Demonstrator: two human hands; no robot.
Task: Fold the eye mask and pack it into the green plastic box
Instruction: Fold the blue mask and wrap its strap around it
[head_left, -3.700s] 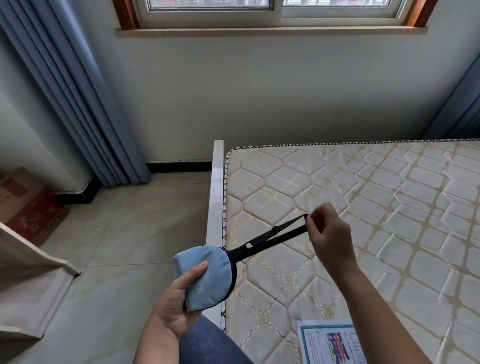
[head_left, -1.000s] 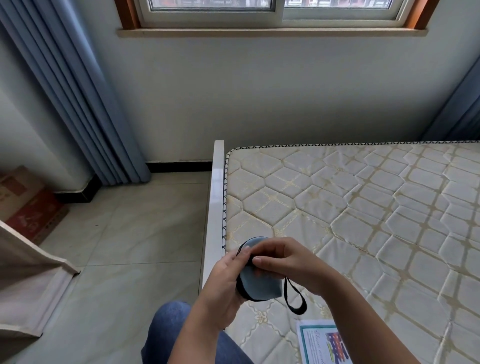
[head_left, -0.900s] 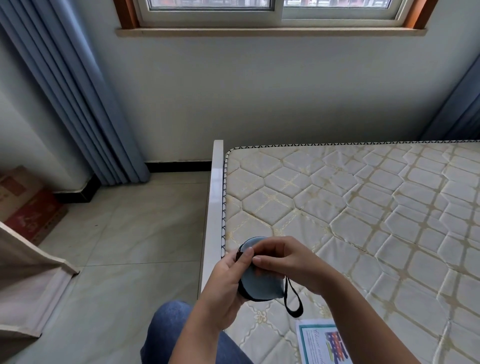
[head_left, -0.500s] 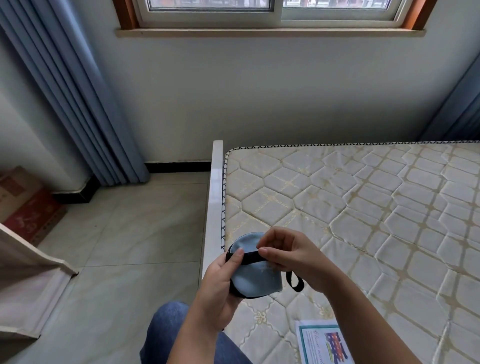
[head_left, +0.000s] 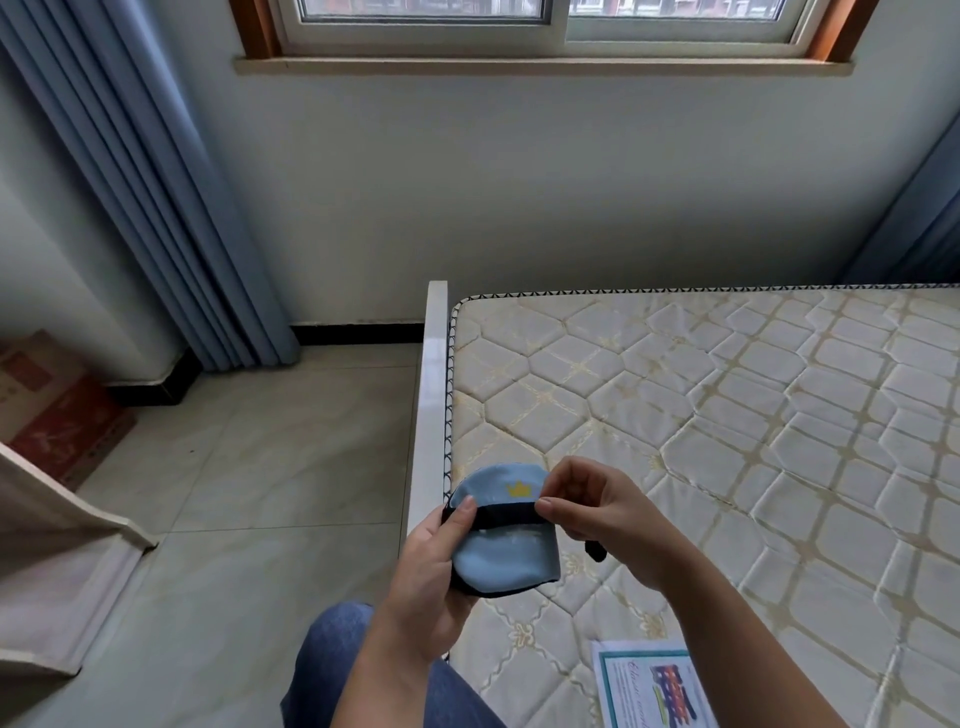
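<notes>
The light blue eye mask (head_left: 506, 558) is folded in half, with a small yellow crown print near its top. Its black strap (head_left: 506, 514) runs flat across the front. My left hand (head_left: 434, 577) cups the mask from below and behind, thumb pressed on the strap's left end. My right hand (head_left: 597, 512) pinches the strap at the mask's right edge; a short black loop end sticks out under that hand. The mask hangs just above the mattress corner. No green plastic box is in view.
The quilted cream mattress (head_left: 727, 415) fills the right side, edged by a white bed frame (head_left: 434, 374). A printed card (head_left: 657, 686) lies on it near me. Tiled floor, blue curtain (head_left: 156, 197), a cardboard box (head_left: 47, 405) and a beige fabric bin lie left.
The strap was stretched out from the mask; since then it has been wound around the folded mask. Over the last second the hands turned the mask so the crown side shows.
</notes>
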